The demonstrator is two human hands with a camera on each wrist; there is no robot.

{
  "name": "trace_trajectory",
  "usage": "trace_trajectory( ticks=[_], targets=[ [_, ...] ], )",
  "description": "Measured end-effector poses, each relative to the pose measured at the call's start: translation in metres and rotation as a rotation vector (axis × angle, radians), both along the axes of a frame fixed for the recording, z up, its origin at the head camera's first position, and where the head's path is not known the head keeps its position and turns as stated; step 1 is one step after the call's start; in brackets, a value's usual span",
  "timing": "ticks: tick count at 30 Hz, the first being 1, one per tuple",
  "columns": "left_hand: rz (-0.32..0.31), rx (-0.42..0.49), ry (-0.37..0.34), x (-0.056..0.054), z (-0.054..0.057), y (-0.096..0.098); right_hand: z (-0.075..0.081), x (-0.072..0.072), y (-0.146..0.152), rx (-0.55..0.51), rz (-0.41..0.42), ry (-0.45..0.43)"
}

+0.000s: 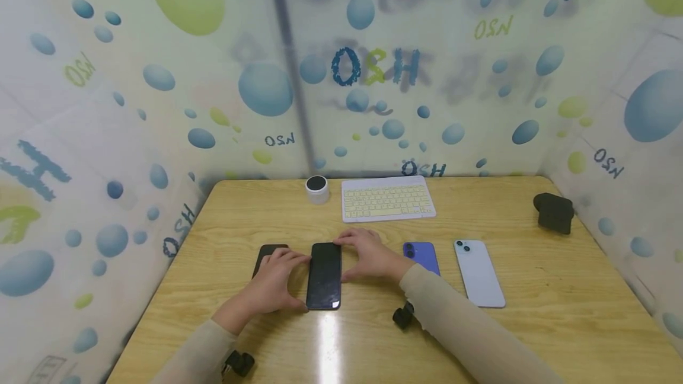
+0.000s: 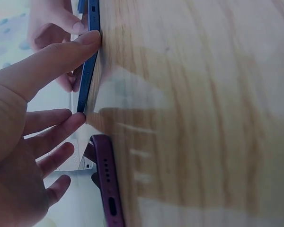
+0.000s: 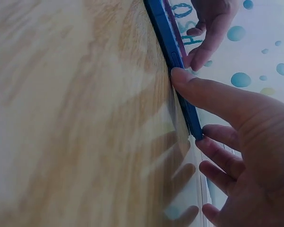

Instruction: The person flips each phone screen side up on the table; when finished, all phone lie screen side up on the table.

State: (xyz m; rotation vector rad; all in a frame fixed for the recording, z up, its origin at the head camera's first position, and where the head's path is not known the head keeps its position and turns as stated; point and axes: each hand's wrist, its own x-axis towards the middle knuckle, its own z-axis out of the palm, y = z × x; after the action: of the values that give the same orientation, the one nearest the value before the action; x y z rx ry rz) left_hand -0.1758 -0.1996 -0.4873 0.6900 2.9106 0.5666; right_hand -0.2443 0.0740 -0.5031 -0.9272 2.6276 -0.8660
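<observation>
Black phone (image 1: 324, 274); left grip (image 1: 271, 289) partly hides neighbouring phone (image 1: 267, 250); keyboard (image 1: 388, 200) beyond.

On the wood-grained worktop (image 1: 565, 289) I see a pale keyboard (image 1: 388, 201) with yellowish keys at twelve o'clock, a dark-topped white cylinder (image 1: 318, 194) at eleven, and a black object (image 1: 555, 214), unclear to me, at two. Bubble-printed sheeting (image 1: 453, 88) stands behind, from ten to two.

Head view from above, facing forward and down at table (image 1: 368, 348), wrist views low, close, sharing central phone (image 1: 324, 276)
</observation>
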Motion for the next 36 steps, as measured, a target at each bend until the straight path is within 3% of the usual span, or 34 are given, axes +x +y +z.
trace_trajectory(
  ticks=[10, 19, 27, 36],
  targets=[
    [0.004, -0.038, -0.017, 0.001, 0.004, 0.003, 0.0, 0.006, 0.008, -0.022, 0.01, 0.028],
    [-0.013, 0.007, 0.012, 0.001, 0.009, 0.012, 0.005, 0.018, 0.057, -0.002, -0.045, 0.039],
    [-0.038, 0.039, -0.03, -0.001, 0.007, 0.039, 0.004, 0.023, 0.106, 0.005, -0.099, 0.094],
    [-0.114, 0.071, 0.005, -0.005, 0.002, 0.077, 0.003, 0.027, 0.145, -0.005, -0.151, 0.146]
  ],
)
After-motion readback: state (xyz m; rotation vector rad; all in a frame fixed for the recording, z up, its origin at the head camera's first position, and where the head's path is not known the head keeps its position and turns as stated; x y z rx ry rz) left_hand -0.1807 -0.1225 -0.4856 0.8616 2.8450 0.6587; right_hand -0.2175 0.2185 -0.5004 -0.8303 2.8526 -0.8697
